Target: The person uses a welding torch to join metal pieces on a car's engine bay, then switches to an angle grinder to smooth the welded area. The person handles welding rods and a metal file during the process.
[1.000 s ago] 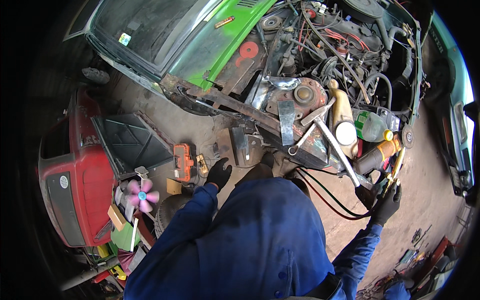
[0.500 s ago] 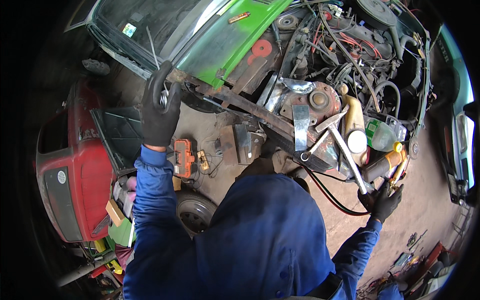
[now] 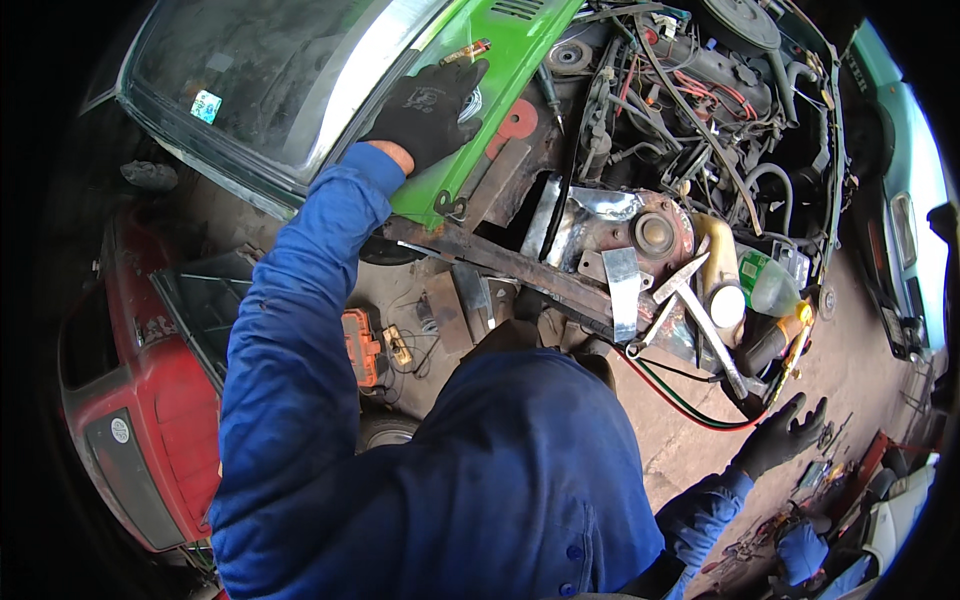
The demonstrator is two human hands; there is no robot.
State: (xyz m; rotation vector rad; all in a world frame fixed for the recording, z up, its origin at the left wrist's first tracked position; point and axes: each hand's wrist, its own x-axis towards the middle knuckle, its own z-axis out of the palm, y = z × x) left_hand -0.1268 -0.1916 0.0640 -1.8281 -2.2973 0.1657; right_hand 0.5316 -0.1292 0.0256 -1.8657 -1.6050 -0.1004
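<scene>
My left hand (image 3: pixel 425 112), in a black glove, is over the green fender panel (image 3: pixel 500 70). Its thumb and fingers curl around a coil of silvery wire (image 3: pixel 472 104) close to the panel; the palm side is hidden. Just beyond the fingertips lies an orange-red lighter (image 3: pixel 466 51). At the lower right, my right hand (image 3: pixel 778 442), also gloved, has its fingers spread and holds nothing. Nearest to it is a brass torch (image 3: pixel 796 350) on the car's front corner. A hammer (image 3: pixel 706 325) and a wrench (image 3: pixel 655 325) lie beside it.
Red and green hoses (image 3: pixel 690 412) loop below the corner. A plastic bottle (image 3: pixel 770 285) and a metal strip (image 3: pixel 622 290) sit near the engine (image 3: pixel 700 110). An orange case (image 3: pixel 361 347) rests on the floor. A red vehicle (image 3: pixel 150 400) stands left.
My left hand has moved right and forward with the coil, from beside the car to over the green panel. The right hand has come away from the torch, down and right, its fingers spreading.
</scene>
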